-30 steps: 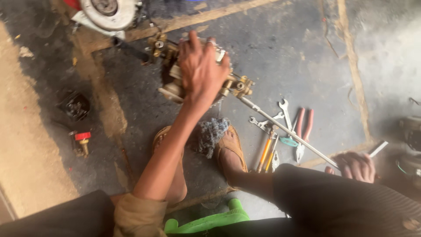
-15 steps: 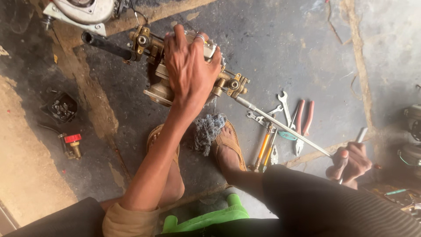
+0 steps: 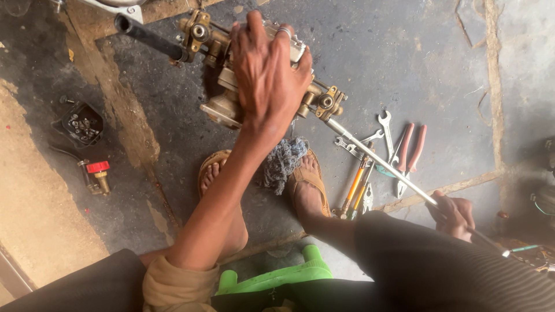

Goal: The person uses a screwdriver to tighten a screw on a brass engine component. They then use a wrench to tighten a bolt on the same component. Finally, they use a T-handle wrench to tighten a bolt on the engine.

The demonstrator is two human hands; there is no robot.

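On the concrete floor (image 3: 439, 52), left hand (image 3: 269, 75) spread flat, pressing down the brass pump body (image 3: 231, 104) by the sandalled feet. Right hand (image 3: 454, 214) clenched on long metal rod (image 3: 378, 159) seated at the pump's fitting (image 3: 325, 102); levering step, likely needs steady counter-pressure.

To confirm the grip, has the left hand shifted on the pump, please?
No: the left hand stays flat atop the brass pump, just above the rag as before.

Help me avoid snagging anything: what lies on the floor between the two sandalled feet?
A grey, frayed rag lies between the left foot and the right foot, seen in the head view.
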